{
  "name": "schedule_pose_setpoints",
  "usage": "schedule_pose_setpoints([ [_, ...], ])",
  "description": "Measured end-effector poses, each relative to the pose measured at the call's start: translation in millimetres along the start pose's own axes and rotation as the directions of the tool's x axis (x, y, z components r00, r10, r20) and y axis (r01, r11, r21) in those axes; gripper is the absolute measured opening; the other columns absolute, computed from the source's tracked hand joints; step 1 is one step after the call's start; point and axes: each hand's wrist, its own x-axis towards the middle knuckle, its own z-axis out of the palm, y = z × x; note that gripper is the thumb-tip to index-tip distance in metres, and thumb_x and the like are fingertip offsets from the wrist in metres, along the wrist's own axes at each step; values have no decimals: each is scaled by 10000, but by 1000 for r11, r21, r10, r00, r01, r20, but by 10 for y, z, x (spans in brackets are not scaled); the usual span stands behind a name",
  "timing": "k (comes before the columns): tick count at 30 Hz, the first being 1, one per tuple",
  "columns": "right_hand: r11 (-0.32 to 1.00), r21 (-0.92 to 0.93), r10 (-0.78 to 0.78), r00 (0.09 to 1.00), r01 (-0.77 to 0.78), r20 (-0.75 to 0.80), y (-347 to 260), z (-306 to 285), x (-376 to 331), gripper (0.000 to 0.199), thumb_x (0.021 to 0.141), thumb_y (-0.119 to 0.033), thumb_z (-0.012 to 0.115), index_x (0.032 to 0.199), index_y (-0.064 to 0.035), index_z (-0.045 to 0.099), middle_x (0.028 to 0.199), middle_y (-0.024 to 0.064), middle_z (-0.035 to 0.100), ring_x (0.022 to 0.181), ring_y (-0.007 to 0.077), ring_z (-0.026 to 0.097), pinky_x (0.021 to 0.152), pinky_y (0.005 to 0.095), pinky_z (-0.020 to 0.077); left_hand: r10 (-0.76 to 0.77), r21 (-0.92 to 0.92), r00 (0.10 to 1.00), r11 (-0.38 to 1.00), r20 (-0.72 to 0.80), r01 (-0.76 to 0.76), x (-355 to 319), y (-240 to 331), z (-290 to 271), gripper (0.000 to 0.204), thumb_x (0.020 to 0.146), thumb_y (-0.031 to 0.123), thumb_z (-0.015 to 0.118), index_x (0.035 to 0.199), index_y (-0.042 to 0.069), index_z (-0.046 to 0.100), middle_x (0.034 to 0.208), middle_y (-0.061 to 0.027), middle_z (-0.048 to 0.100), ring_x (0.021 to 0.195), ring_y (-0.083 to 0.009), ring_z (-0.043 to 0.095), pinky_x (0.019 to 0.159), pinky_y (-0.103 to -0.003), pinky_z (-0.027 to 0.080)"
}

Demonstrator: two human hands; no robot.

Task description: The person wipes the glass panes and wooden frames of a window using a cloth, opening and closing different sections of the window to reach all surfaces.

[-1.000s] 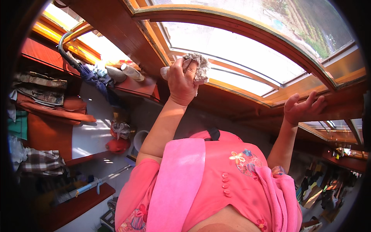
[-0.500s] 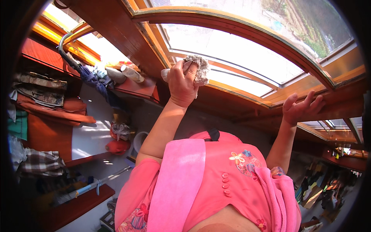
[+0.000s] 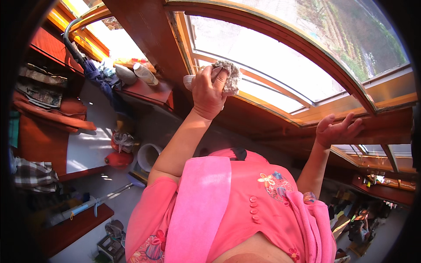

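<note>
Raised in front of the window, my left hand (image 3: 209,93) is closed around a crumpled, greyish-white rag (image 3: 230,79). The rag bulges out past the fingers, in front of the lower bars of the wooden window frame (image 3: 280,115). Beyond it shows the bright glass pane (image 3: 254,48). Further right, my right hand (image 3: 335,130) holds nothing, its fingers apart and bent back, by the lower edge of the frame. Whether those fingers touch the wood I cannot tell. A pink towel (image 3: 199,197) hangs down over my front.
On the left, a white bottle (image 3: 145,74) stands on a red-brown ledge (image 3: 151,93), near a dark blue umbrella (image 3: 98,79) with a curved handle. Lower down are a white bucket (image 3: 148,156), a red round object (image 3: 119,159) and a long-handled mop or squeegee (image 3: 109,196).
The view has shifted slightly, so the room's left side sits further left and the bucket shows more. The rag stays in my left hand. My right hand sits slightly lower in the picture, still open.
</note>
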Motion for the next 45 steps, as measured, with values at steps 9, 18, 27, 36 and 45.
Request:
schedule_pose_setpoints([
  [9,1000,-4,6,1000,-6,14,-15,-9,4,619,881,-279,558,1447,-53,454,1552,219,363,1374,490,390,1116,634,334,63,-81,997,995,-42,-67,205,323,40,505,739,164,790,1223,117,654,1192,-149,542,1051,-339,569,868,-461,453],
  [18,999,-15,41,998,-40,37,-12,-2,31,574,894,-357,542,1365,-30,505,1447,241,434,1268,525,445,1053,672,351,126,-55,983,991,131,-119,-411,350,273,367,862,140,717,1225,151,667,1203,-134,534,1023,-324,579,844,-450,456],
  [27,998,2,62,996,-62,62,-18,-22,29,541,906,-377,519,1305,-14,524,1362,247,462,1161,540,489,979,672,404,182,-52,983,982,-21,-183,136,446,129,310,869,139,715,1177,121,682,1175,-141,548,1008,-318,582,820,-457,454],
  [36,996,34,78,994,-81,71,15,-16,-34,636,896,-333,552,1466,-70,451,1525,231,387,1348,521,387,1114,638,323,154,-59,983,987,102,-149,10,353,136,624,710,170,791,1304,100,614,1238,-198,498,1093,-387,544,901,-474,442],
  [45,993,69,96,995,-99,38,-47,23,-57,633,910,-384,529,1468,-95,456,1565,171,361,1380,475,379,1123,655,280,241,-51,957,970,159,-236,-130,458,191,538,809,214,758,1302,54,614,1240,-219,490,1065,-381,544,881,-480,446],
])
